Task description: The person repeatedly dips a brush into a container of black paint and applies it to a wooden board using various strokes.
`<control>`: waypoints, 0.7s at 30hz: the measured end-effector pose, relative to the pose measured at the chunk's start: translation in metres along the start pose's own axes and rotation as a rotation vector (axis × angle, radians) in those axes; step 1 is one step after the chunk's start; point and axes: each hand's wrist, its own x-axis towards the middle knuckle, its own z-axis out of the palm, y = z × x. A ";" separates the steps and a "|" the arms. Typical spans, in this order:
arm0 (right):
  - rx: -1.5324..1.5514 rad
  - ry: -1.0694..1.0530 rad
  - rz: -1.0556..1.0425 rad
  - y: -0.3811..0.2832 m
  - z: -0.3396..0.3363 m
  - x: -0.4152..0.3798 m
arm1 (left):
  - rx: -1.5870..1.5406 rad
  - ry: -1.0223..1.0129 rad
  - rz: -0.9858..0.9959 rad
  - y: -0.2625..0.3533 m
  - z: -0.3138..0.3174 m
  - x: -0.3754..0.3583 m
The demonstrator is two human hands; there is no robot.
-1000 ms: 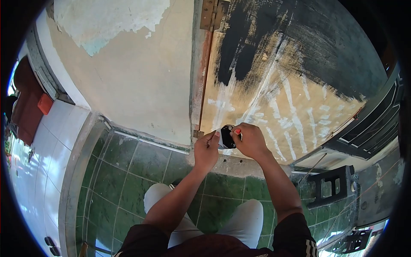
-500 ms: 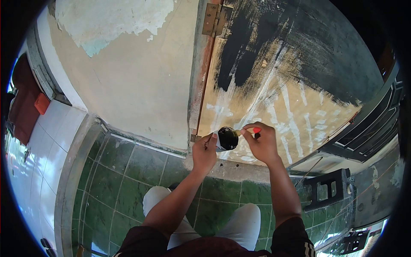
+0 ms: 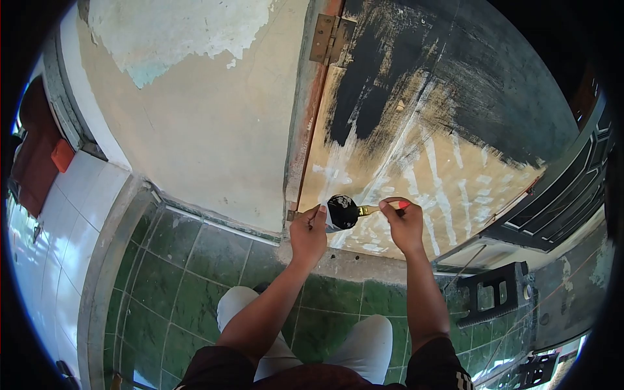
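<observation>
My left hand [image 3: 309,237] grips a small white paint cup [image 3: 331,227] by its side, and dark paint shows inside its round mouth. In my right hand [image 3: 406,227] is a paintbrush [image 3: 374,209] with a wooden handle, red near its end, and a brass-coloured band. The brush lies almost level, its bristles at the cup's right rim against the dark paint; their tips cannot be made out. Behind both hands stands a door panel [image 3: 448,175], black in its upper part and bare tan with white streaks below.
A rusty hinge [image 3: 324,39] joins the panel to its frame beside a peeling wall [image 3: 195,143]. On the green tiled floor [image 3: 328,292] at right stands a black plastic stool [image 3: 492,294]. A dark red cloth-like thing [image 3: 39,143] is at far left.
My right hand has moved slightly right and down, drawing the brush back so its metal band shows outside the cup. My left hand holds the cup in nearly the same place.
</observation>
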 end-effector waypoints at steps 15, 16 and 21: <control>0.275 0.054 0.143 0.012 -0.015 -0.001 | -0.088 -0.002 -0.020 0.003 -0.001 -0.002; 0.318 0.061 0.177 0.013 -0.013 -0.003 | -0.100 0.002 -0.026 0.007 -0.001 -0.004; 0.578 0.115 0.205 0.000 -0.022 0.002 | -0.171 0.026 -0.015 0.004 0.001 0.001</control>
